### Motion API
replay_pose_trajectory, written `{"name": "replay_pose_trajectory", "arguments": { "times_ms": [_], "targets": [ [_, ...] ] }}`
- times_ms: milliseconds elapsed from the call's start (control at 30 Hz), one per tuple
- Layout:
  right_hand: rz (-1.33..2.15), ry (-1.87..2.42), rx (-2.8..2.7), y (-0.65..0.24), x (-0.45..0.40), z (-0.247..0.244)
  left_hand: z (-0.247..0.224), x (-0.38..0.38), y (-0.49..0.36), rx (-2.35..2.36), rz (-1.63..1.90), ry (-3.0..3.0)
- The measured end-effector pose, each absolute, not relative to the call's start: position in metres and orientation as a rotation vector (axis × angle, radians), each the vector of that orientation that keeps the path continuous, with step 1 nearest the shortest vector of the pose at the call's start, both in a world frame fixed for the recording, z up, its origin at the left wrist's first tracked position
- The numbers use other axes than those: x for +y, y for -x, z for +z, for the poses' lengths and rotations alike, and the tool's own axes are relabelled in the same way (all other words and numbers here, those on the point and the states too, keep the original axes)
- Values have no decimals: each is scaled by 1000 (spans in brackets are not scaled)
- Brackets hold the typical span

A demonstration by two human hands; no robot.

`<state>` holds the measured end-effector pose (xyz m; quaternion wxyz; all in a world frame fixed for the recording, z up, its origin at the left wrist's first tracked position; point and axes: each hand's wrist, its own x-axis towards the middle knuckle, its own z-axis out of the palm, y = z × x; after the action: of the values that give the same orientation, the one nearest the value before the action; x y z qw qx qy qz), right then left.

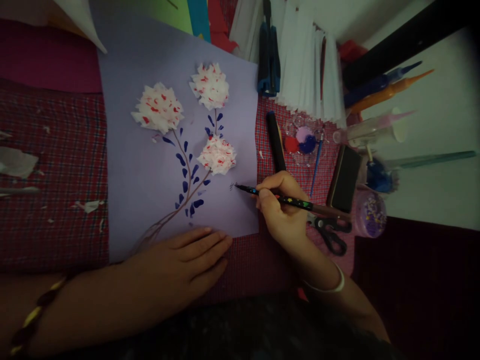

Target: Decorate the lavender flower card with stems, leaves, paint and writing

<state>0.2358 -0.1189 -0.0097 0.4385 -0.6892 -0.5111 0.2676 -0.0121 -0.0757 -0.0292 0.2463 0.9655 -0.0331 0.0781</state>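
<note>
A lavender sheet [138,170] lies on a red checked cloth, bearing three white paper flowers with red dabs, such as the one at the left [159,108], with brown stems and dark blue leaves. My right hand [283,210] grips a thin black pen [296,202] with coloured shapes on it, its tip at small dark marks [231,186] near the sheet's right edge. My left hand [198,257] lies flat, palm down, across the sheet's lower edge, fingers stretched out and holding nothing.
To the right are a black marker [276,142], a palette [305,140] with red, pink and blue paint, a thin blue brush [317,162], scissors [332,234] and a tub of beads [370,214]. A dark stapler-like tool [269,60] rests beside pleated white paper [300,65]. Scraps [92,205] lie left.
</note>
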Motion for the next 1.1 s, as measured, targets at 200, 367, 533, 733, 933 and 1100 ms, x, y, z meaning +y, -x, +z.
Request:
{"name": "replay_pose_trajectory", "arguments": {
  "times_ms": [200,367,533,733,933,1100],
  "targets": [
    [672,1710,-1288,-237,-121,-10,-31,-76,13,-91,190,-2610],
    [638,1727,-1219,-238,-121,-13,-34,-78,14,-79,226,-2625],
    [659,1724,-1226,-239,-120,-11,-32,-78,14,-73,211,-2623],
    [650,1709,-1203,-239,-121,-12,-28,-78,13,-44,131,-2632],
    [656,1706,-1254,-237,-121,-11,-32,-78,14,-59,217,-2629],
    [653,1736,-1251,-236,-120,-10,-32,-77,14,-73,202,-2643]
  ]
}}
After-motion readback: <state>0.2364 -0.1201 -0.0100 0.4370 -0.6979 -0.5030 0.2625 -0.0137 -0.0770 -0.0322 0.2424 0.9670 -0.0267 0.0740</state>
